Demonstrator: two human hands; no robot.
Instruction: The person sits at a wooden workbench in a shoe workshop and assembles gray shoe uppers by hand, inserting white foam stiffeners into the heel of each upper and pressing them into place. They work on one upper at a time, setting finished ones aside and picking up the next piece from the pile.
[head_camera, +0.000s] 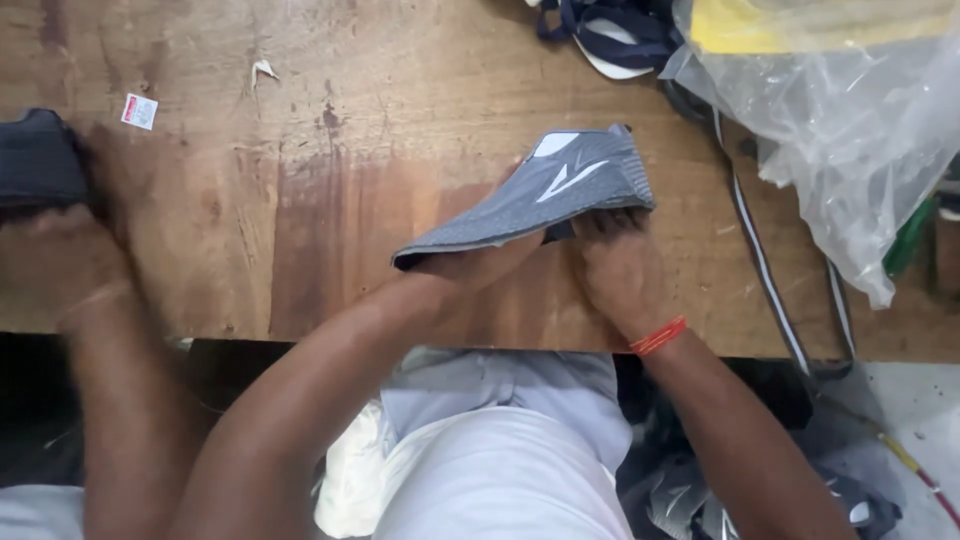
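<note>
A worn wooden worktop (250, 230) fills the view. Near its front edge both hands grip a grey shoe upper (560, 190) with white stripes: the left hand (480, 268) is tucked under its lower end, the right hand (620, 265) has fingers curled beneath its raised end. At far left another person's hand (55, 250) touches a dark piece (38, 158). A clear plastic bag (840, 110) lies at upper right, dark straps (610, 30) beside it.

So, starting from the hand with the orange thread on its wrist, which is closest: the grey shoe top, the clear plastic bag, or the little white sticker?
1. Grey shoe upper: right above the right hand, its fingers touching it.
2. Clear plastic bag: farther, at the table's right end.
3. White sticker: farthest, far left on the wooden table.
</note>
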